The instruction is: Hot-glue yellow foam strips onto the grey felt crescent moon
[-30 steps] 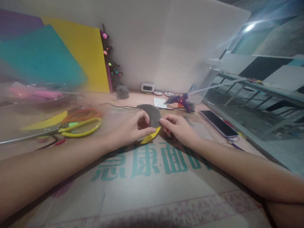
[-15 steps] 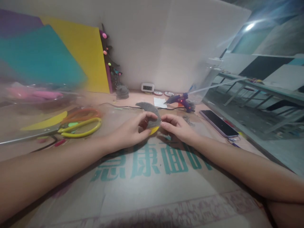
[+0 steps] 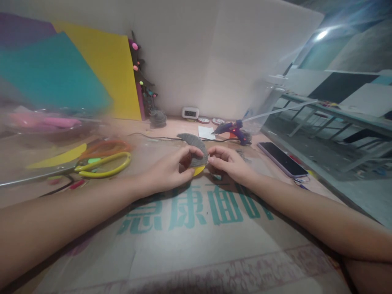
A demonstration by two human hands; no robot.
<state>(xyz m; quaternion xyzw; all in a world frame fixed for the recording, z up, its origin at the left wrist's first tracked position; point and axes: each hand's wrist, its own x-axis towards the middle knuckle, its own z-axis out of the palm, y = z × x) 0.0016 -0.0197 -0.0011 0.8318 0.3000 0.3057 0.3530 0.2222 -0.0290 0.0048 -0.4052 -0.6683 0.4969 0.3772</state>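
A grey ribbed crescent piece point(image 3: 193, 143) with a yellow crescent point(image 3: 199, 170) under it is pinched between both my hands above the cardboard sheet point(image 3: 190, 241) with teal printed characters. My left hand point(image 3: 171, 169) grips it from the left with thumb on top and fingers curled. Closed on the right end of the same piece is my right hand point(image 3: 228, 163), fingertips pressed together. The yellow part is mostly hidden by the grey one and my fingers.
Yellow and orange scissors point(image 3: 102, 159) and a yellow crescent scrap point(image 3: 58, 157) lie at the left. A purple glue gun point(image 3: 232, 130) with a lit lamp, a phone point(image 3: 281, 159), a small clock point(image 3: 190, 112), and coloured sheets point(image 3: 76, 77) stand behind.
The grey and yellow piece has been tilted flatter and lifted slightly, so less yellow shows. Both hands have closed in around it and barely shifted in the last half second.
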